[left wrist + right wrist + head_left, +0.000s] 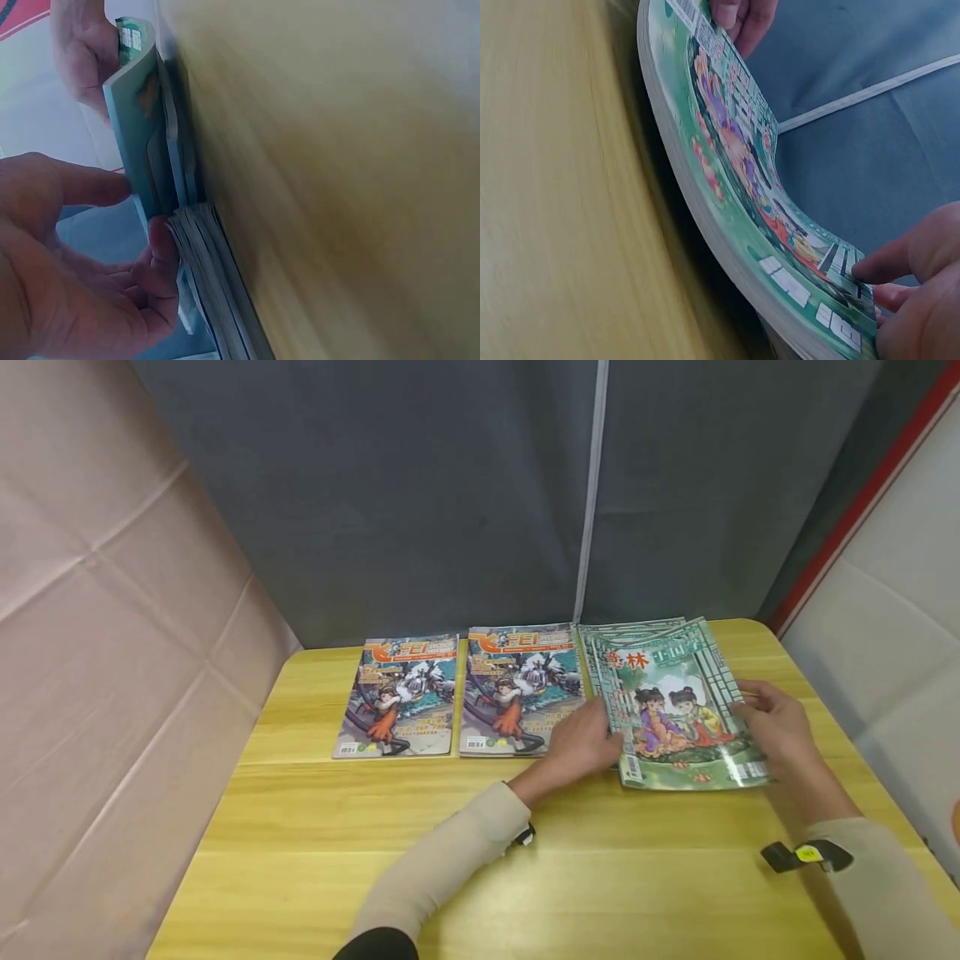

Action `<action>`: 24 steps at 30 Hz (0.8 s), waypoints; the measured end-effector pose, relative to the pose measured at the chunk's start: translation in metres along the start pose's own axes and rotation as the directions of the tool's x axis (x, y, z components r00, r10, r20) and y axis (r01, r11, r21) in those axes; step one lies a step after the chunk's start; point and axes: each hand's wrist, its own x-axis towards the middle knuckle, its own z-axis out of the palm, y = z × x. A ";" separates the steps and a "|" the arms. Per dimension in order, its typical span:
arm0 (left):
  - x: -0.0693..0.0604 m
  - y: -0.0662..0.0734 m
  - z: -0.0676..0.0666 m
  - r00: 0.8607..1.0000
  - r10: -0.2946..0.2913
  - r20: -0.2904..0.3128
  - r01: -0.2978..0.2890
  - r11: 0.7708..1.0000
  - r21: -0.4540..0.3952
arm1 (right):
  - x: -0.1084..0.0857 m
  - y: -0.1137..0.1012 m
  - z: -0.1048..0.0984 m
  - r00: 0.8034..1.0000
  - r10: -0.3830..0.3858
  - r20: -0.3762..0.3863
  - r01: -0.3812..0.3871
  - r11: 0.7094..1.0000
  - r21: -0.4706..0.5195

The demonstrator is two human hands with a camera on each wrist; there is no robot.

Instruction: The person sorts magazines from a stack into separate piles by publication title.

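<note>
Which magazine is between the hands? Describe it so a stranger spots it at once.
On the table, go right past the orange-titled magazines. There, between the left hand and right hand, is the green magazine with two cartoon children. It overlaps the other green magazines at a slant, its cover almost fully visible while theirs are mostly hidden.

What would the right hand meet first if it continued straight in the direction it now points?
The right hand would likely first meet the top green magazine, whose right edge it holds. Beyond that, perhaps the lower green magazines partly covered by it, though depth is unclear.
</note>
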 end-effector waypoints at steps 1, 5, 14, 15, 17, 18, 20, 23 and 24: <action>0.000 -0.001 0.000 1.000 0.000 0.005 0.000 1.000 0.017 | 0.001 0.001 0.001 1.000 -0.005 0.000 0.005 1.000 -0.003; 0.003 -0.004 0.001 1.000 0.018 0.000 -0.018 0.993 0.113 | 0.004 0.004 0.004 1.000 -0.001 0.005 0.001 0.998 -0.058; 0.006 -0.007 0.002 0.997 0.067 -0.043 -0.057 0.975 0.217 | 0.006 0.007 0.009 0.995 -0.056 0.083 0.077 0.957 -0.280; 0.007 -0.007 0.003 0.996 0.075 -0.039 -0.064 0.972 0.226 | 0.006 0.008 0.009 0.994 -0.063 0.089 0.086 0.953 -0.290; 0.008 -0.007 0.002 0.995 0.095 -0.036 -0.083 0.962 0.260 | 0.006 0.008 0.010 0.993 -0.076 0.090 0.100 0.948 -0.302; 0.009 -0.007 0.002 0.994 0.104 -0.034 -0.090 0.955 0.282 | 0.006 0.008 0.011 0.993 -0.083 0.088 0.106 0.947 -0.304; 0.010 -0.005 0.002 0.993 0.116 -0.031 -0.100 0.941 0.323 | 0.007 0.009 0.011 0.991 -0.105 0.087 0.127 0.942 -0.312; 0.011 -0.004 0.002 0.994 0.110 -0.023 -0.095 0.933 0.348 | 0.009 0.008 0.011 0.988 -0.124 0.093 0.148 0.935 -0.321; 0.011 -0.004 0.001 0.994 0.107 -0.019 -0.094 0.934 0.345 | 0.009 0.007 0.011 0.988 -0.125 0.094 0.149 0.935 -0.322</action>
